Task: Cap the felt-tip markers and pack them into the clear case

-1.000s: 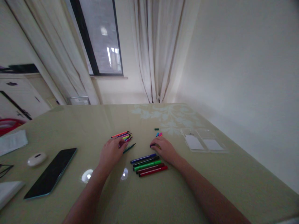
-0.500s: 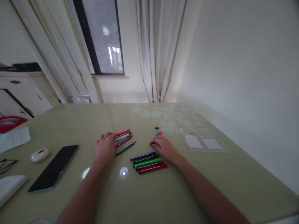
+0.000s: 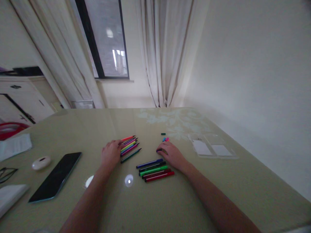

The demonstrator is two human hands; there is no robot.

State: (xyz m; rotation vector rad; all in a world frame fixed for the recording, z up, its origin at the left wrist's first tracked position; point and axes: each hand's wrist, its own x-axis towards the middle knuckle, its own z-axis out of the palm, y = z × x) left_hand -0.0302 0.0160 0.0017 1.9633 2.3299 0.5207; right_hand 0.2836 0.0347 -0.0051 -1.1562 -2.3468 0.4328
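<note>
My left hand [image 3: 111, 153] is closed over the back ends of a bunch of uncapped felt-tip pens [image 3: 130, 147], whose tips point away to the right. A dark green uncapped pen [image 3: 130, 155] lies just in front of them. My right hand [image 3: 172, 154] has curled fingers around small pen caps, mostly hidden beneath it; a dark blue cap [image 3: 158, 150] peeks out at the fingertips. Beyond those fingers are blue and pink caps [image 3: 166, 139] and a dark green cap [image 3: 163, 134]. Several capped felt-tip pens [image 3: 155, 171] lie in a row between my forearms.
An opened clear plastic case [image 3: 212, 147] lies on the right of the table. To the left are a black phone [image 3: 56, 176], a white oval case [image 3: 41, 162], glasses [image 3: 7, 174], a white box [image 3: 11, 197] and a tissue pack [image 3: 16, 145]. A wall borders the table's right side.
My left hand has shifted slightly right, and the uncapped pens under it have been rearranged, with the orange one now apart from the others. My right hand stays nearly in place.
</note>
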